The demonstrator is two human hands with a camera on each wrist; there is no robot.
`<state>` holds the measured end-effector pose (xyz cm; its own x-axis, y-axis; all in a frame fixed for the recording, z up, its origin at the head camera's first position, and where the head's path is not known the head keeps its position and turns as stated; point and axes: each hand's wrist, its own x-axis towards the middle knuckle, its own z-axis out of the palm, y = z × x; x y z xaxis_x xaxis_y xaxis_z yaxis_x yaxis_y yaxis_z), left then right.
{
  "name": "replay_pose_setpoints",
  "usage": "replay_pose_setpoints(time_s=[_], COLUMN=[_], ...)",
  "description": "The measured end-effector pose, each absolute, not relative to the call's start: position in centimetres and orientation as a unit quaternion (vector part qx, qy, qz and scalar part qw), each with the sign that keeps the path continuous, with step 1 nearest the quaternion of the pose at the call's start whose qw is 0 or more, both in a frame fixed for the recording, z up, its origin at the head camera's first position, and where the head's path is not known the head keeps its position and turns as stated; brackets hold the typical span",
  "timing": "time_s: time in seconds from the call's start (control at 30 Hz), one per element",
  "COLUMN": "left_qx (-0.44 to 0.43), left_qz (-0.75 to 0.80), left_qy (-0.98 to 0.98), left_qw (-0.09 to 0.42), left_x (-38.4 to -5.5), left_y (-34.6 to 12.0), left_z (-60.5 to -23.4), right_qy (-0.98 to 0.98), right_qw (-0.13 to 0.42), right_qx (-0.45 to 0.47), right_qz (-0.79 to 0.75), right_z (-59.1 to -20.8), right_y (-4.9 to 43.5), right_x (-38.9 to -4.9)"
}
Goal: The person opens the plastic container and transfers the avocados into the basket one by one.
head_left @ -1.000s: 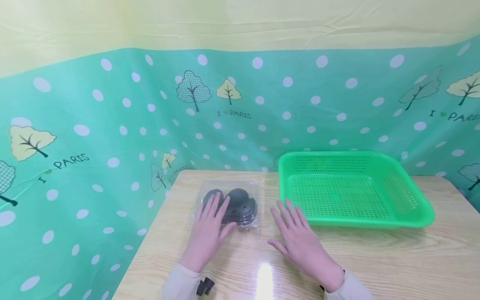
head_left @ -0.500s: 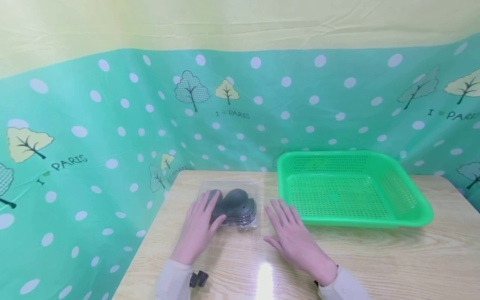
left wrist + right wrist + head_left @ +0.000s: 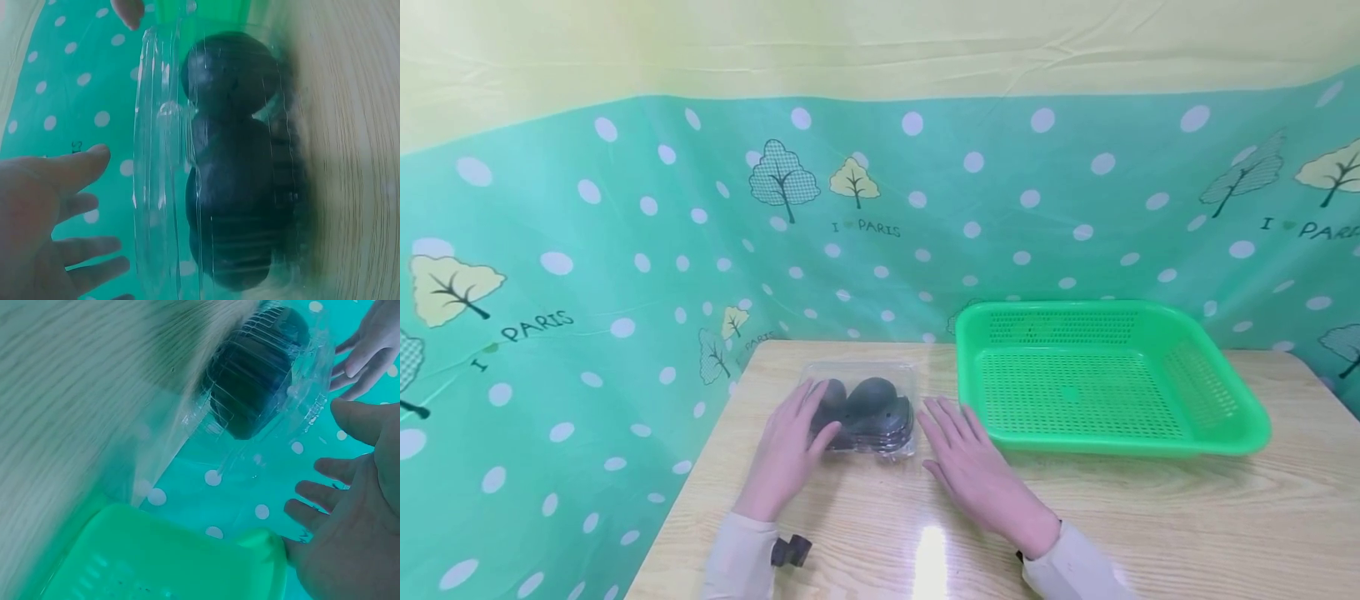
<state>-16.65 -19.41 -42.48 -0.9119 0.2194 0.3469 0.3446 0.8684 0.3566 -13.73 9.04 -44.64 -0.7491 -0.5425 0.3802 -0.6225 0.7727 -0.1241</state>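
Between left grip and right grip — clear box, dark ovals inside.

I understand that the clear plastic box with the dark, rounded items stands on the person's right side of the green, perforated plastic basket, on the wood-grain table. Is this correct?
Not quite: the head view shows the clear plastic box on the person's left side of the green, perforated plastic basket. The dark, rounded items and the wood-grain table are as you say.
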Motion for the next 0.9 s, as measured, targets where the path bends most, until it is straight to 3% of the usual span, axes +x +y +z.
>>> replay_pose_setpoints(time_s=[0.3,0.63,0.9], left_qx=[-0.137,-0.146,-0.157], left_qz=[-0.225,-0.222,-0.230], left_qy=[-0.955,-0.958,-0.956], left_qw=[0.135,0.110,0.093], left_x=[-16.9,-16.8,-17.1], left_y=[-20.6,-21.6,-21.8], left_z=[-42.7,-43.2,-43.2], right_qy=[-0.924,-0.925,-0.901], right_qw=[0.178,0.138,0.189], right_qx=[0.318,0.327,0.366], right_qz=[0.120,0.139,0.139], right_z=[-45.0,-45.2,-45.1], right_y=[8.3,7.6,6.9], right_x=[-14.4,-14.9,-16.3])
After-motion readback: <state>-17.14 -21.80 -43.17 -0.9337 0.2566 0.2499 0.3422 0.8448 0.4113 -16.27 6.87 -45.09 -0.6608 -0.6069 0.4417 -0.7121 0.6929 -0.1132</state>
